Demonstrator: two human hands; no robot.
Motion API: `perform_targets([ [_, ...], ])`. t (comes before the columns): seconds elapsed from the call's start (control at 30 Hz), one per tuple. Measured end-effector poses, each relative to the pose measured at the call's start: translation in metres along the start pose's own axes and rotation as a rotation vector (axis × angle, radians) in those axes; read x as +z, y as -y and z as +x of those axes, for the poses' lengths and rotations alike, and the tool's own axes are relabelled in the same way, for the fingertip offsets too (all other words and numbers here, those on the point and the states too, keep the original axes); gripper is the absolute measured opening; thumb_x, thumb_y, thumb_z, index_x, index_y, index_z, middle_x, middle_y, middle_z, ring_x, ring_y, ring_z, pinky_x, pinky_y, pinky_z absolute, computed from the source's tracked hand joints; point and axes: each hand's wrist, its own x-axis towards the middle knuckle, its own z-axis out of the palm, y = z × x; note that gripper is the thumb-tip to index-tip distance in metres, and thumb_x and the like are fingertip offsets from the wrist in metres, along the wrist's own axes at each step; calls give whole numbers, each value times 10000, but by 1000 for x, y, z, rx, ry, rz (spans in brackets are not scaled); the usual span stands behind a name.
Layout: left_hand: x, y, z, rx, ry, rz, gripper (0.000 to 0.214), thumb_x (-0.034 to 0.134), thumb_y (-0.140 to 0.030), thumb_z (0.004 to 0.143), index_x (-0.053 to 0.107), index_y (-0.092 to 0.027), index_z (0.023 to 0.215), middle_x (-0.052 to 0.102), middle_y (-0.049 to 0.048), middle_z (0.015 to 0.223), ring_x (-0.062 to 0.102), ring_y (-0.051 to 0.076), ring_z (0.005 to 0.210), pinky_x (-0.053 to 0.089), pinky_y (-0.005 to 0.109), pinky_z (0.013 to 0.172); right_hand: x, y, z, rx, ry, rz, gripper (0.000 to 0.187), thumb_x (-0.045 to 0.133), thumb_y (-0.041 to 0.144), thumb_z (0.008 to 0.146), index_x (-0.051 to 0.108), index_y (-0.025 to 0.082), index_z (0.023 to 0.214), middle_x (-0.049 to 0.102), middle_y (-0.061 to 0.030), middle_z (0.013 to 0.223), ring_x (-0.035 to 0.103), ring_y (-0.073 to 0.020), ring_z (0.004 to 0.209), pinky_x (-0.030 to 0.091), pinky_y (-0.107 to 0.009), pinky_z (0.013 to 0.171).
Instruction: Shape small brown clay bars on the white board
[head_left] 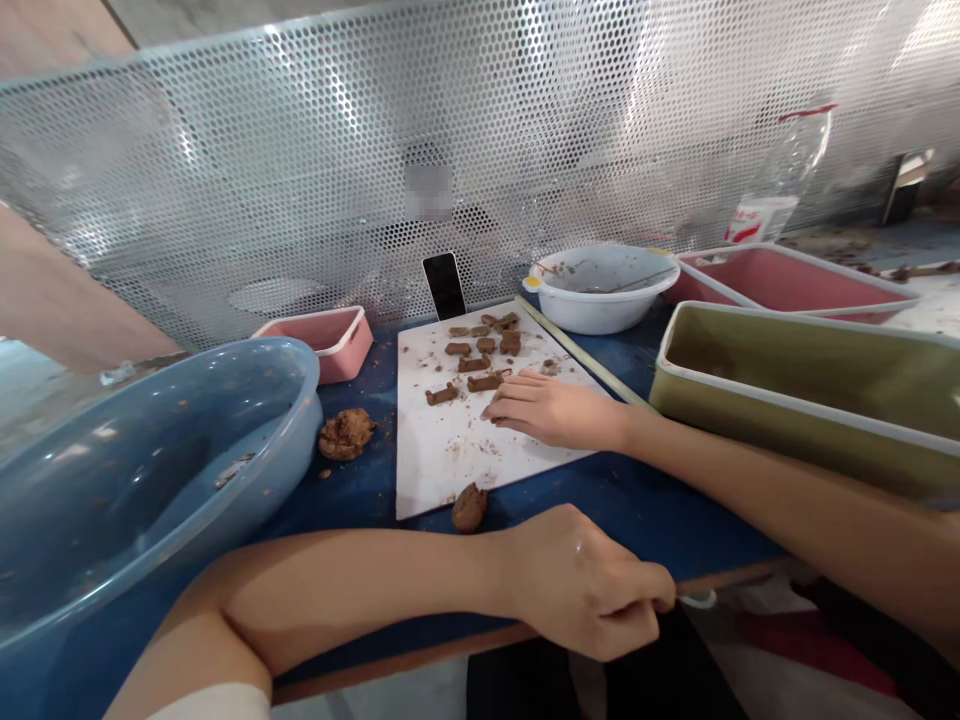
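My right hand (544, 408) lies on the white board (442, 455), fingers together and stretched flat, pointing left just below several small brown clay pieces (480, 352). It holds nothing. My left hand (592, 585) reaches across my body to the table's near edge, fingers curled in a pinch on a small whitish thing I cannot make out. A brown clay ball (469, 507) rests at the board's near edge, a rougher clay lump (346, 433) on the blue table (645, 510) to the left.
A big blue basin (142, 470) fills the left. Behind stand a small pink tub (330, 340), a phone (444, 285) leaning on the perforated metal screen, and a white bowl (600, 285). An olive tray (810, 390) and a pink tray (795, 280) lie right.
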Motion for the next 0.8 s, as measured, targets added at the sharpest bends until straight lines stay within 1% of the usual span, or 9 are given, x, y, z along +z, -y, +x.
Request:
perform_targets([
  [0.07, -1, 0, 0, -7, 9, -5, 157, 566, -219, 942, 717, -200, 982, 784, -48, 760, 708, 112, 643, 471, 231, 550, -1, -1, -1, 2, 3, -31, 291, 456, 233, 1176, 717, 150, 1274, 751, -104, 1108, 676, -233, 1083, 540, -392, 994],
  [0.17, -2, -1, 1, -16, 22, -8, 159, 564, -224, 946, 717, -203, 982, 774, -50, 744, 698, 112, 632, 468, 229, 547, -1, -4, -2, -13, 5, -38, 283, 462, 248, 1179, 728, 163, 1227, 749, -89, 1083, 680, -223, 1059, 546, -384, 979],
  [0.23, -2, -2, 1, -18, 28, -12, 168, 555, -225, 950, 718, -202, 985, 769, -49, 738, 699, 112, 633, 468, 228, 546, 0, -5, -3, -10, -13, -3, 252, 499, 270, 1172, 727, 164, 1178, 758, -79, 1066, 681, -217, 1032, 544, -380, 967],
  [0.33, -2, -1, 1, -15, 33, -14, 170, 551, -221, 950, 714, -201, 994, 773, -46, 750, 707, 115, 644, 471, 232, 546, 2, -6, -4, 33, -35, 86, 200, 592, 334, 1143, 708, 177, 1098, 762, -64, 1027, 686, -204, 976, 538, -362, 937],
  [0.47, -2, -1, 1, -20, 54, -6, 154, 560, -225, 956, 703, -205, 1010, 773, -45, 755, 709, 119, 646, 463, 237, 541, 0, -5, -4, 38, -45, 125, 201, 671, 368, 1104, 699, 182, 1035, 754, -55, 974, 674, -204, 937, 525, -357, 902],
  [0.6, -1, 0, 2, -17, 66, -10, 151, 556, -219, 954, 696, -203, 1009, 776, -38, 764, 714, 118, 651, 463, 234, 544, -5, -3, -3, 24, -55, 126, 218, 655, 361, 1113, 706, 182, 999, 756, -50, 941, 662, -202, 917, 517, -352, 871],
  [0.7, -2, -1, 2, -20, 55, -9, 145, 559, -224, 948, 696, -205, 992, 771, -41, 751, 703, 117, 637, 456, 235, 533, -7, -2, -2, 22, -65, 133, 207, 643, 340, 1120, 718, 183, 1008, 763, -49, 941, 660, -200, 912, 516, -350, 856],
  [0.8, -2, -1, 3, -26, 70, -14, 142, 565, -220, 951, 699, -204, 996, 774, -41, 753, 711, 115, 648, 463, 231, 542, -7, -2, -1, 7, -78, 122, 199, 623, 309, 1129, 726, 174, 1026, 775, -54, 955, 664, -201, 915, 519, -350, 870],
])
